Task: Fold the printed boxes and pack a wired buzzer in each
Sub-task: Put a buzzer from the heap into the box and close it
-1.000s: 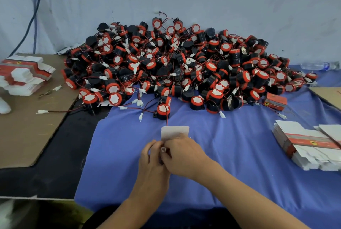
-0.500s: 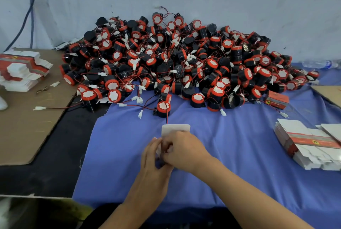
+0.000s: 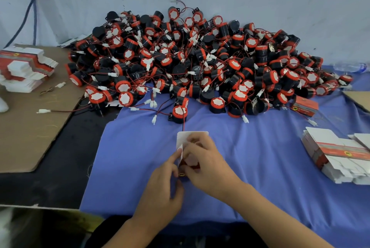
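Note:
A small printed box (image 3: 185,137) with a white flap standing up sits on the blue cloth (image 3: 260,157) in front of me, mostly hidden by my hands. My left hand (image 3: 164,185) touches its left side flap with fingertips. My right hand (image 3: 206,161) curls over the box from the right and grips it. A large heap of black and red wired buzzers (image 3: 200,63) lies behind, and one buzzer (image 3: 179,113) sits just beyond the box. A folded red box (image 3: 305,105) rests at the heap's right edge.
A stack of flat printed boxes (image 3: 340,157) lies at the right on the cloth. Another stack of flat boxes (image 3: 24,67) sits on brown cardboard (image 3: 30,131) at the left. A plastic bottle (image 3: 352,67) lies at the far right by the wall.
Both hands stayed on the box; my left fingers shifted up along its left flap and my right hand moved further over it. The view shifted slightly.

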A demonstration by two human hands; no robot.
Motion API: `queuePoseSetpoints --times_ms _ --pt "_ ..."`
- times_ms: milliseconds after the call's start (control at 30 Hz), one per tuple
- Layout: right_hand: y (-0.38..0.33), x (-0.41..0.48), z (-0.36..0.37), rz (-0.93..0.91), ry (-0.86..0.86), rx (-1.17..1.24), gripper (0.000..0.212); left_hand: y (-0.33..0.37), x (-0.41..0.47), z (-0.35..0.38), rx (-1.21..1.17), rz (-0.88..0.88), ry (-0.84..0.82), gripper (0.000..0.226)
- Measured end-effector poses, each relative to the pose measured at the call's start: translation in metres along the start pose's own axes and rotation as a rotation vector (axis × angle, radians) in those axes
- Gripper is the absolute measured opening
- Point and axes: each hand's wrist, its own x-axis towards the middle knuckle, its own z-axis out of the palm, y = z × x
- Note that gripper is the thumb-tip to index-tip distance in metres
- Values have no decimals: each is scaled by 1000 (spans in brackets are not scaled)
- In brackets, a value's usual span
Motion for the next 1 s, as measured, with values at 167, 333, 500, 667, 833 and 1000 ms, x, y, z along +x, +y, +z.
queuePoseSetpoints --times_ms 167,333,500,667,833,1000 --pt "10 -18 4 156 641 424 35 -1 0 8 259 111 -95 50" --pt "34 -20 10 509 318 748 42 2 2 10 203 42 -91 51" --pt "35 -18 28 412 250 600 39 5 7 4 -1 -51 -17 34" --pt "37 -27 26 367 266 549 19 0 27 -3 -281 -168 118 62" --pt "45 -37 19 260 79 503 40 -15 30 -14 -64 -62 -39 45" --pt "50 -41 22 180 99 399 42 -27 19 -11 48 14 -22 42"
